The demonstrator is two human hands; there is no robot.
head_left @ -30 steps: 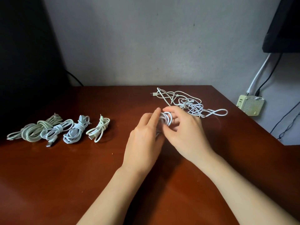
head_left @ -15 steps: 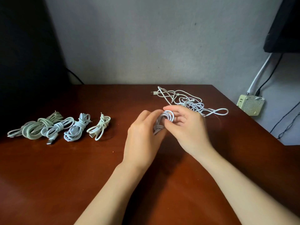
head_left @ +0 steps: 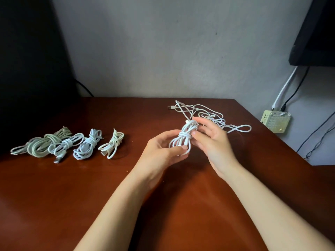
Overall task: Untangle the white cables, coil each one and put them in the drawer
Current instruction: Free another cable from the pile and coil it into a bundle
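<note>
Nearest me is a broad stretch of bare brown table point(head_left: 54, 205), crossed only by the two forearms, so there's plenty of room to set something down on the near side of the hands.

Both hands are raised just off the wood with a wrapped cable point(head_left: 183, 140) between them. The left hand point(head_left: 161, 151) curls round its lower loops, thumb across the front, apparently to stop the loops springing open. The right hand point(head_left: 215, 142) is half closed on the upper end, its thumb tip against the turns cinched round the middle and a finger over the top loop. To me that looks like the last tuck of the tail, so this cable seems all but done.

Well out to the left of the left hand lie four finished coils point(head_left: 88, 144) in a row, close together, probably parked there so they can go to the drawer in one trip. I can't see the drawer from here.

Just beyond the right hand's fingers sits the loose tangle point(head_left: 212, 116) with more white cable to sort, a USB plug point(head_left: 169, 107) poking out on its left. One loop trails toward the table's right edge, which slants away not far past the right hand, so pulling that way could drag cable over the side. Off that edge, a cream adapter box point(head_left: 275, 122) sits against the wall.
</note>
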